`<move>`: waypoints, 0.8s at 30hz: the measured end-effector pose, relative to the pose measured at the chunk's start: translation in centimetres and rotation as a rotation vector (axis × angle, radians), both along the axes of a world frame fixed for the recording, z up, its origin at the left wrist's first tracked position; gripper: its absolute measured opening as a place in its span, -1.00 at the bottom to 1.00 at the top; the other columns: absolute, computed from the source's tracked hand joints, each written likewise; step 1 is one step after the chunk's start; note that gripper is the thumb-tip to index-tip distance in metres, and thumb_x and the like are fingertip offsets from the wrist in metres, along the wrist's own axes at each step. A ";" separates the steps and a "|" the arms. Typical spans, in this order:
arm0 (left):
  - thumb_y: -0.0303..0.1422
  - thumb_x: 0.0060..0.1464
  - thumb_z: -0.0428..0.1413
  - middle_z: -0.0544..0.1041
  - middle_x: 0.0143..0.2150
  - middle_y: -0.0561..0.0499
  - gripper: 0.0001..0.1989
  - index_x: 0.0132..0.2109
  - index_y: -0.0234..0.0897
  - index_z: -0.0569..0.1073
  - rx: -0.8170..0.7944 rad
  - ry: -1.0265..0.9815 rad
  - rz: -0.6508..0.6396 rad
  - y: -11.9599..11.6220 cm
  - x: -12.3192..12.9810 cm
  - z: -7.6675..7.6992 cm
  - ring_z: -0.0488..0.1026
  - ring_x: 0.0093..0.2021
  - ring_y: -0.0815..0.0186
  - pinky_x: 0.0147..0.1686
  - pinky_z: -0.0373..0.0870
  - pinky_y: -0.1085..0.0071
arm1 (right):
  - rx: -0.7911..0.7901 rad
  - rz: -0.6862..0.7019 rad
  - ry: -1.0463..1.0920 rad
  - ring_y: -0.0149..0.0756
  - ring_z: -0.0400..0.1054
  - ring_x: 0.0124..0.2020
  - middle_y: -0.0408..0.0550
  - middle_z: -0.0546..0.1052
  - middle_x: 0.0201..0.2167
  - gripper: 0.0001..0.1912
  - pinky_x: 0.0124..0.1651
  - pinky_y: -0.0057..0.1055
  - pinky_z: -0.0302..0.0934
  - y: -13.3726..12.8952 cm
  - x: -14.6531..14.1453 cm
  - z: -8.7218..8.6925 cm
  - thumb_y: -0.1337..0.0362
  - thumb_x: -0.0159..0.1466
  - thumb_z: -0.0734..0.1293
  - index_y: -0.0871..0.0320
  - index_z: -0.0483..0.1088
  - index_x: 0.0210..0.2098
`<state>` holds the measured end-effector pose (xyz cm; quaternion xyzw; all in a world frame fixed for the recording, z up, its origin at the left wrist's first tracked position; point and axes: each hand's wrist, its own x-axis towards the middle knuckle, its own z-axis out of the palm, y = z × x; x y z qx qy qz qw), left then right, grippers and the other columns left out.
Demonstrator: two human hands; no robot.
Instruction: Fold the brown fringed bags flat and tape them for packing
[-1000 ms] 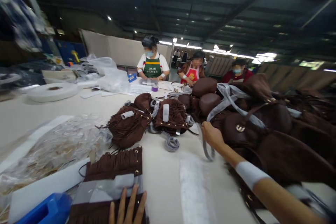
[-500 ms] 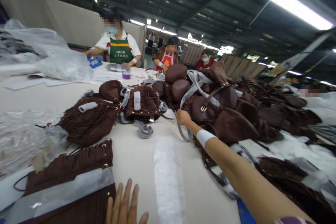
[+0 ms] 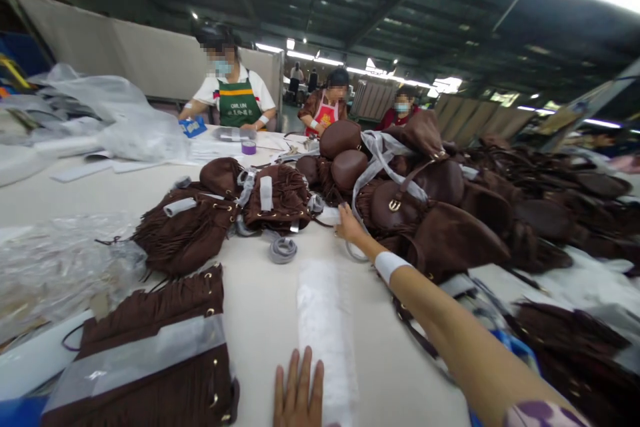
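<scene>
My left hand (image 3: 299, 390) lies flat with its fingers extended, partly over a long white tissue strip (image 3: 325, 307) on the table. My right hand (image 3: 350, 223) is stretched far forward beside a pile of brown bags; its fingers are bent together, and what they hold is too small to make out. A grey wrapped strap (image 3: 354, 251) hangs by that hand. To the left of the strip lies a brown fringed bag (image 3: 165, 373) with a translucent plastic band across it. A coiled grey strap (image 3: 283, 250) rests between the hands and the far bags.
Brown bags (image 3: 450, 233) are heaped along the right. Two fringed bags (image 3: 187, 227) and clear plastic (image 3: 65, 260) lie at left. Across the table a co-worker in a green apron (image 3: 240, 103) stands near a purple tape roll (image 3: 249, 147); two more people are farther back.
My left hand has moved right, from beside the fringed bag onto the white strip. My right hand stays by the bag pile with its fingers turned slightly. The view has shifted a little.
</scene>
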<state>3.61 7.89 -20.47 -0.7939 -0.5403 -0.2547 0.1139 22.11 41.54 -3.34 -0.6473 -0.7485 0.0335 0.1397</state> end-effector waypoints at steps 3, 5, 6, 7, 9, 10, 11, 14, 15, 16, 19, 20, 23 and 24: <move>-0.23 0.02 0.17 0.24 0.34 -0.28 -0.31 0.28 -0.35 0.26 -0.087 -0.011 -0.045 -0.5 -0.6 2.3 -0.17 0.43 -0.15 0.32 -0.09 -0.25 | -0.016 0.100 -0.019 -0.18 0.23 0.23 0.20 0.20 0.31 -0.47 0.21 -0.34 0.15 -4.0 -0.4 -0.7 0.41 0.35 0.18 0.29 0.11 0.31; -0.27 0.10 0.11 0.13 0.40 -0.21 -0.32 0.34 -0.32 0.16 -0.142 0.009 -0.082 -0.9 -0.9 4.3 -0.12 0.43 -0.09 0.33 -0.06 -0.18 | -0.057 0.171 -0.031 -0.24 0.30 0.17 0.06 0.37 0.21 -0.55 0.20 -0.37 0.17 -8.5 -0.5 -1.9 0.35 0.37 0.19 0.17 0.23 0.24; -0.28 0.15 0.07 0.07 0.42 -0.18 -0.33 0.36 -0.30 0.11 -0.181 0.014 -0.074 -1.1 -1.0 5.2 -0.11 0.43 -0.06 0.33 -0.05 -0.16 | -0.073 0.189 -0.034 -0.24 0.30 0.17 0.04 0.40 0.18 -0.57 0.21 -0.35 0.16 -11.1 -0.4 -2.7 0.31 0.38 0.18 0.15 0.25 0.23; -0.27 0.19 0.05 0.03 0.44 -0.18 -0.34 0.37 -0.30 0.08 -0.217 0.008 -0.074 -1.2 -1.1 6.1 -0.10 0.43 -0.04 0.33 -0.05 -0.16 | -0.084 0.192 -0.037 -0.22 0.27 0.20 0.05 0.39 0.19 -0.56 0.23 -0.32 0.14 -13.8 -0.3 -3.4 0.29 0.39 0.16 0.15 0.23 0.24; -0.24 0.23 0.01 -0.01 0.45 -0.18 -0.36 0.38 -0.31 0.06 -0.276 -0.014 -0.079 -1.4 -1.2 7.3 -0.13 0.44 -0.05 0.34 -0.07 -0.17 | -0.104 0.168 -0.045 -0.15 0.14 0.29 0.14 0.29 0.27 -0.52 0.29 -0.22 0.07 -19.1 0.2 -4.9 0.26 0.41 0.14 0.23 0.15 0.29; -0.23 0.24 0.00 -0.02 0.45 -0.19 -0.37 0.38 -0.32 0.07 -0.300 -0.025 -0.083 -1.5 -1.2 7.7 -0.15 0.44 -0.05 0.34 -0.09 -0.17 | -0.119 0.160 -0.055 -0.12 0.08 0.33 0.18 0.24 0.30 -0.49 0.31 -0.18 0.04 -21.5 0.5 -5.6 0.25 0.41 0.14 0.27 0.12 0.31; -0.22 0.25 -0.01 -0.02 0.45 -0.20 -0.39 0.37 -0.33 0.08 -0.320 -0.033 -0.088 -1.5 -1.1 8.0 -0.17 0.44 -0.05 0.34 -0.11 -0.17 | -0.136 0.163 -0.069 -0.09 0.03 0.35 0.20 0.19 0.32 -0.46 0.32 -0.15 0.01 -23.7 0.7 -6.3 0.22 0.40 0.15 0.30 0.11 0.32; -0.23 0.28 -0.05 -0.03 0.45 -0.21 -0.43 0.36 -0.36 0.11 -0.359 -0.040 -0.106 -1.6 -1.1 8.4 -0.20 0.45 -0.05 0.35 -0.15 -0.18 | -0.157 0.200 -0.117 -0.05 -0.09 0.40 0.19 0.10 0.37 -0.43 0.35 -0.08 -0.08 -27.9 1.0 -7.7 0.15 0.42 0.16 0.27 0.08 0.34; -0.24 0.29 -0.06 -0.03 0.45 -0.21 -0.44 0.35 -0.36 0.12 -0.368 -0.041 -0.111 -1.6 -1.1 8.4 -0.21 0.45 -0.05 0.35 -0.15 -0.18 | -0.151 0.205 -0.128 -0.06 -0.12 0.41 0.17 0.07 0.38 -0.44 0.36 -0.07 -0.11 -28.6 0.9 -8.0 0.14 0.43 0.14 0.25 0.07 0.34; -0.24 0.30 -0.08 -0.02 0.45 -0.21 -0.45 0.35 -0.36 0.12 -0.374 -0.042 -0.116 -1.6 -1.2 8.4 -0.21 0.45 -0.05 0.35 -0.15 -0.18 | -0.142 0.202 -0.134 -0.06 -0.15 0.41 0.16 0.05 0.39 -0.44 0.37 -0.06 -0.14 -29.2 0.9 -8.2 0.13 0.44 0.13 0.24 0.07 0.35; -0.28 0.32 -0.12 0.00 0.45 -0.19 -0.47 0.36 -0.34 0.10 -0.366 -0.038 -0.128 -1.8 -1.5 8.1 -0.18 0.45 -0.01 0.35 -0.13 -0.16 | -0.114 0.204 -0.130 -0.07 -0.15 0.41 0.14 0.05 0.39 -0.45 0.37 -0.06 -0.17 -30.1 0.4 -8.3 0.12 0.45 0.10 0.23 0.06 0.35; -0.30 0.32 -0.13 0.01 0.44 -0.18 -0.48 0.36 -0.33 0.10 -0.354 -0.030 -0.132 -1.9 -1.5 8.0 -0.17 0.45 0.00 0.35 -0.12 -0.15 | -0.105 0.217 -0.125 -0.08 -0.15 0.41 0.14 0.05 0.39 -0.45 0.37 -0.05 -0.17 -30.4 0.3 -8.3 0.12 0.46 0.09 0.22 0.06 0.35; -0.33 0.32 -0.13 0.03 0.44 -0.18 -0.50 0.35 -0.31 0.13 -0.311 0.008 -0.134 -1.8 -1.7 7.5 -0.14 0.44 0.02 0.35 -0.08 -0.14 | -0.070 0.272 -0.109 -0.08 -0.18 0.42 0.11 0.05 0.39 -0.47 0.37 -0.01 -0.17 -31.6 -0.2 -8.4 0.14 0.46 0.07 0.18 0.03 0.37; -0.33 0.32 -0.13 0.05 0.43 -0.18 -0.51 0.34 -0.32 0.15 -0.296 0.017 -0.132 -1.7 -1.7 7.4 -0.12 0.44 0.02 0.34 -0.06 -0.13 | -0.058 0.286 -0.105 -0.08 -0.18 0.42 0.10 0.05 0.39 -0.47 0.37 0.00 -0.18 -32.0 -0.4 -8.5 0.15 0.47 0.06 0.18 0.02 0.37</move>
